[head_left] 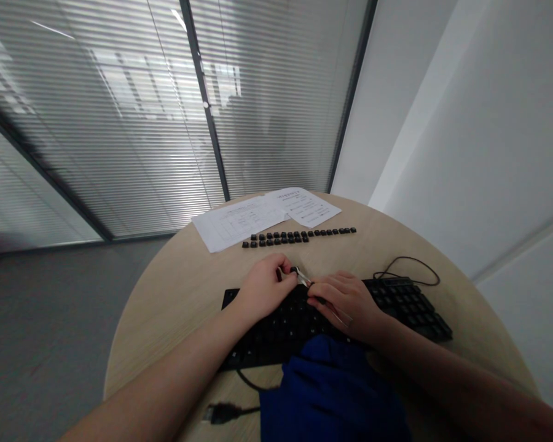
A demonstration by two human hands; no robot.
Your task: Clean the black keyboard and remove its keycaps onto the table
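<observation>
A black keyboard (276,334) lies across the table under both hands, and several of its keys are off. Over its far edge, my left hand (265,285) pinches a small black keycap (294,270) between thumb and fingers. My right hand (345,304) is closed on a keycap puller (305,279), whose thin metal wires reach to the keycap; another wire end sticks out below the fingers. Beyond my hands, loose black keycaps (283,240) stand in two rows.
Printed papers (239,220) lie at the far side of the round wooden table (166,307). A thin cable (408,258) loops at the right. A USB plug (221,413) lies at the near edge, beside blue cloth (332,393). Glass with blinds (276,123) stands behind.
</observation>
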